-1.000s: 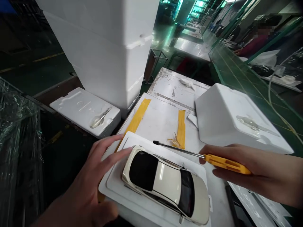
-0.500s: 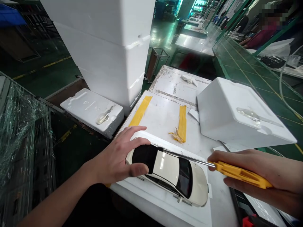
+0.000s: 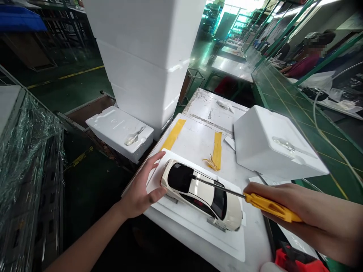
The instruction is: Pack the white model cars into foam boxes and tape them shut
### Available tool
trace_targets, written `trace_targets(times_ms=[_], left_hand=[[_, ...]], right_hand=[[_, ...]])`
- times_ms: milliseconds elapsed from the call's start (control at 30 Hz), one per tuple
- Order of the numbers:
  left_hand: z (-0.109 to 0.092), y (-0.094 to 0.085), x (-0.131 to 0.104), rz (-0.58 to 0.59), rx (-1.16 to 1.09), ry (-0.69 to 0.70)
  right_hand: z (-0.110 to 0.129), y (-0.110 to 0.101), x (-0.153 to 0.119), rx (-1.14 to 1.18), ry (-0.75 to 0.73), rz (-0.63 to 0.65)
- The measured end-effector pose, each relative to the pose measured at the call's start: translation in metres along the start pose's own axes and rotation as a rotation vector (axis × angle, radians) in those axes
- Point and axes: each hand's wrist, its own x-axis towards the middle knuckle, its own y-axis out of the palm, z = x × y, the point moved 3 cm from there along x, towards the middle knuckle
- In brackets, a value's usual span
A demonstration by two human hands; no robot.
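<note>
A cream-white model car (image 3: pixel 198 194) with dark windows sits tilted on a flat white foam base (image 3: pixel 198 223) at the near edge of the white table (image 3: pixel 195 141). My left hand (image 3: pixel 143 185) holds the car's rear end and the base's left edge, thumb against the car's side. My right hand (image 3: pixel 286 206) grips a yellow-handled screwdriver (image 3: pixel 266 206); its metal shaft reaches left across the car's roof.
A white foam box (image 3: pixel 272 145) lies on the table at right, two yellow tape strips (image 3: pixel 217 147) on the tabletop. A tall foam stack (image 3: pixel 147 56) and a foam lid (image 3: pixel 119 130) stand left. A green conveyor (image 3: pixel 283 94) runs on the right, with a person seated beyond it.
My left hand slid from on top of the car's rear down to its side and the base edge. The car now sits tilted up. The screwdriver stays over the roof.
</note>
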Motion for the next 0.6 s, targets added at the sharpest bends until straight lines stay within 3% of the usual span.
trace_targets(times_ms=[200,400,600], left_hand=[[0.003,-0.002,-0.006,-0.067,0.101,0.184],[0.016,0.0,-0.031,-0.209,0.068,0.207],[0.017,0.01,-0.034,-0.304,0.1,0.325]], right_hand=[[0.014,-0.018,-0.001,0.007,0.022,0.218],[0.036,-0.027,-0.01,0.002,0.036,0.214],[0.074,-0.041,-0.01,-0.075,0.073,0.232]])
